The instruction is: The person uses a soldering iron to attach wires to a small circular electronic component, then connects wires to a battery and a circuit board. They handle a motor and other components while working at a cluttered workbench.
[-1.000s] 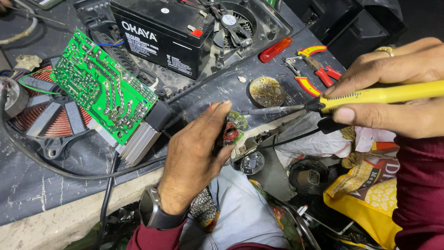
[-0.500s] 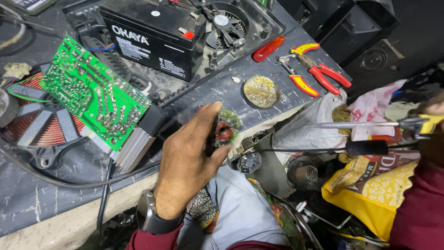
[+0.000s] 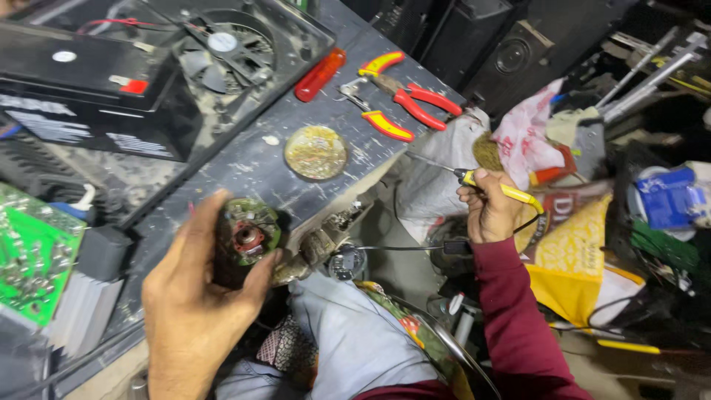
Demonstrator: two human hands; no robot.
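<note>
While the left hand reaches up from the bottom of the view with its back to the camera, its fingers and thumb curl round a small round motor-like part with a green circuit face and a red centre, holding it at the near edge of the dusty grey surface. Off to the right, past that edge, the right hand (sleeve dark red, wrist bent upward) is closed on the yellow handle of a soldering iron, whose thin metal tip points up and left toward the surface. A round brass-coloured tin of flux lies on the surface between the two hands. Red-and-yellow-handled pliers lie farther back, near a red screwdriver handle and a black battery.
</note>
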